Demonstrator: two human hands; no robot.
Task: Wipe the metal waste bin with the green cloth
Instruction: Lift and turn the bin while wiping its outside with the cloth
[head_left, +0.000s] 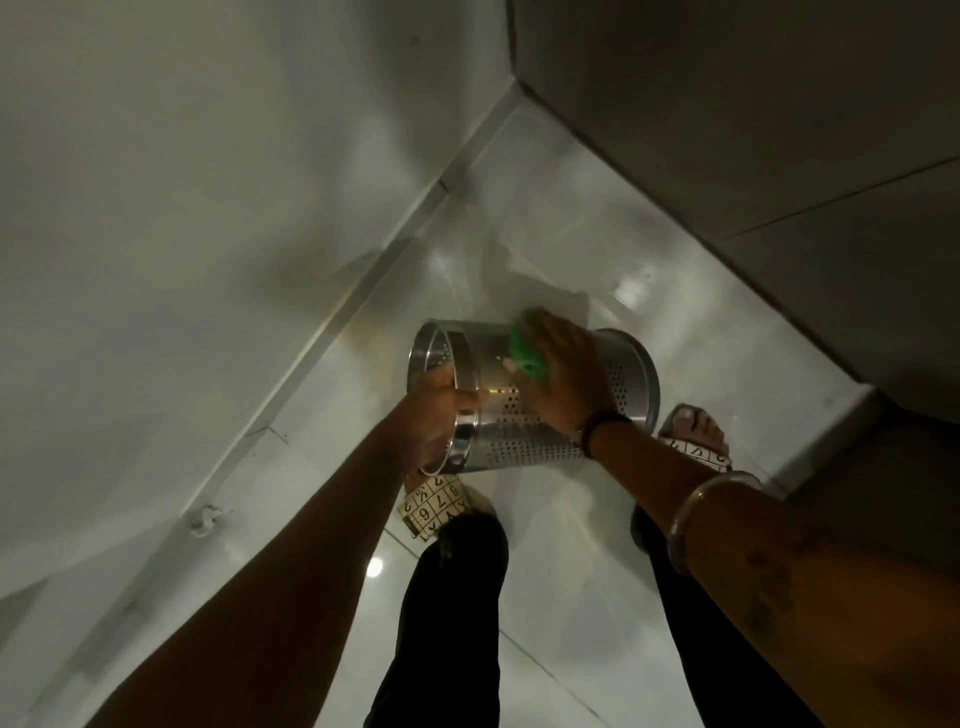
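Observation:
A perforated metal waste bin (626, 382) is held on its side above the floor, open mouth facing left. My left hand (439, 415) grips the bin's rim at the mouth, fingers inside. My right hand (563, 374) lies flat on the bin's upper side and presses the green cloth (524, 353) against the metal. Only the cloth's left edge shows from under the palm.
A white wall (208, 182) with a skirting strip runs along the left. A dark cabinet or counter (779, 130) stands on the right with a white ledge below it. My feet in patterned sandals (434, 506) stand on the glossy tiled floor (545, 597) under the bin.

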